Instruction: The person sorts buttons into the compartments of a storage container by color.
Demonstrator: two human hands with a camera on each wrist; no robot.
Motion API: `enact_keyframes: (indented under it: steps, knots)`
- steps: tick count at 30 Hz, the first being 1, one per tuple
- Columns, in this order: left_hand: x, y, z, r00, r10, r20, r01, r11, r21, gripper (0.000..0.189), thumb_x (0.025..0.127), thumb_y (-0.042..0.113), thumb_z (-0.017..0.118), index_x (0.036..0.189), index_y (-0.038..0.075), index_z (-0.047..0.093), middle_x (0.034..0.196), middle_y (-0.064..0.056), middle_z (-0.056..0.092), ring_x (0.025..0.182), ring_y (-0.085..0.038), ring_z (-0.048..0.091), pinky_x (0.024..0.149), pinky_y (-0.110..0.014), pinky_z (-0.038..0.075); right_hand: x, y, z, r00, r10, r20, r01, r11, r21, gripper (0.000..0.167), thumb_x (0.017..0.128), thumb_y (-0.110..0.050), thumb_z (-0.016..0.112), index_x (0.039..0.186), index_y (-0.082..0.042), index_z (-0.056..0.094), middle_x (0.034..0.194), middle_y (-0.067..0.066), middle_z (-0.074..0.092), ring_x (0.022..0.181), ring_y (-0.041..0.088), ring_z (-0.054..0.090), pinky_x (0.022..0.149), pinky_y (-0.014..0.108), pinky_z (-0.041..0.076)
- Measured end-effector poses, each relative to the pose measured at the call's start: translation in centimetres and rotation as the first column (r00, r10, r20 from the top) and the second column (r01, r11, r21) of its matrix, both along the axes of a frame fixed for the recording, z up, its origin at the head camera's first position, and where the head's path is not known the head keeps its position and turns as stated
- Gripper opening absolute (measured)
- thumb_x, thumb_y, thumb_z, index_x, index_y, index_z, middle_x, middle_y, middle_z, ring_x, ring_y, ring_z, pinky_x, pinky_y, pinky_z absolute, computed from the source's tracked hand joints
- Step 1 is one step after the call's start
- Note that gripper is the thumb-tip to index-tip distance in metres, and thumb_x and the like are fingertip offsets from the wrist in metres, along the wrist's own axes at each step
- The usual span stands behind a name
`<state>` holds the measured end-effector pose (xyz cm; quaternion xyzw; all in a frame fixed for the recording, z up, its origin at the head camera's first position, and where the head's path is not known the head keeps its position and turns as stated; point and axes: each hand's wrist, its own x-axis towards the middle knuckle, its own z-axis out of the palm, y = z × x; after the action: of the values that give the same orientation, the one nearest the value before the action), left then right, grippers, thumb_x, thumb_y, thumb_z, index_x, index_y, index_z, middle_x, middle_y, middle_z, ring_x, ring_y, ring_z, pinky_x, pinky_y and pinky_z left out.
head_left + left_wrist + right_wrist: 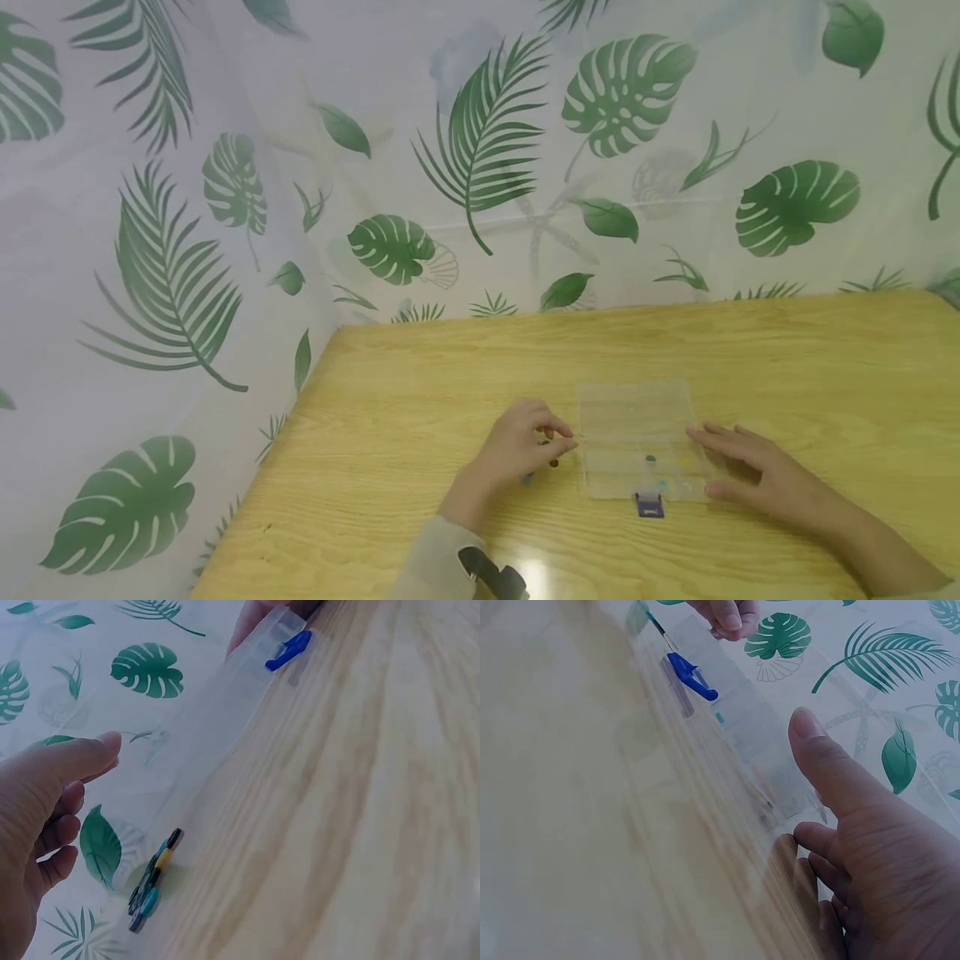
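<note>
A clear plastic compartment box (633,408) with a blue latch (649,505) lies on the table, its lid folded back. Several small coloured pieces sit inside, among them a dark one (650,458). My left hand (521,446) hovers at the box's left edge, thumb and index fingertips close together; whether a small piece is between them is hidden. Below that hand, a cluster of small flat pieces (154,881) in black, teal and yellow lies on the table, partly covered in the head view. My right hand (765,475) touches the box's right side, fingers extended and thumb apart.
The wood-grain table (420,375) meets a white leaf-print cloth (510,275) hanging at the back and along the left side. Light glares off the table near the front. A dark band (491,573) circles the left wrist.
</note>
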<state>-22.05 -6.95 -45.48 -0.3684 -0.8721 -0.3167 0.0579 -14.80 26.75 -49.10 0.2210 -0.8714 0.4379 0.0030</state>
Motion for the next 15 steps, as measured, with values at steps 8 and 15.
enact_keyframes:
  steps: [8,15]
  knots:
    - [-1.0,-2.3,0.0,0.988,0.075,0.131,-0.077,0.997,0.008,0.010,0.086,0.031,0.070,0.088,0.022,0.072,0.079,0.011,0.053,0.080,-0.007,0.047,0.071,-0.020,0.042,-0.1,0.0,-0.1,0.997,0.011,-0.078,-0.008,0.999,0.035,0.064,0.083,-0.013,0.070,0.142,-0.017,0.044,0.142,0.030,0.036,0.138,0.043,0.021,0.115,0.028,-0.002]
    - [-1.6,-4.1,-0.5,0.979,0.006,0.205,-0.019,0.998,0.060,0.008,0.084,0.028,0.073,0.086,0.021,0.071,0.079,0.010,0.054,0.082,-0.007,0.046,0.076,-0.023,0.043,0.0,0.0,0.0,0.995,0.005,-0.099,0.001,0.998,0.058,0.064,0.084,-0.014,0.070,0.142,-0.018,0.044,0.142,0.028,0.038,0.134,-0.008,0.014,0.101,0.003,0.001]
